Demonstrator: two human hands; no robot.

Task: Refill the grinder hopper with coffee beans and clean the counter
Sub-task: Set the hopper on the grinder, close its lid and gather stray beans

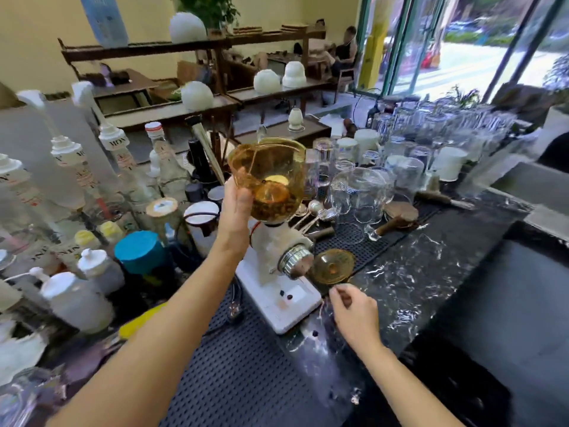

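Note:
A white coffee grinder (277,285) stands on the dark counter, topped by an amber see-through hopper (271,177) with a shallow layer of beans at its bottom. My left hand (235,204) grips the hopper's left side. The hopper's amber lid (332,266) lies on the counter right of the grinder's metal dial. My right hand (354,312) hovers just below the lid, thumb and forefinger pinched together; whether something small sits between them I cannot tell. A few loose beans (285,294) lie on the grinder's base, and another bean (314,333) on the counter.
Syrup bottles with pumps (70,167) and squeeze bottles (77,300) crowd the left. Upturned glasses (363,192), spoons (320,211) and wooden-handled brushes (397,217) fill the back. A black perforated mat (240,371) lies in front, marbled counter (425,272) to the right. A seated person (345,53) is far behind.

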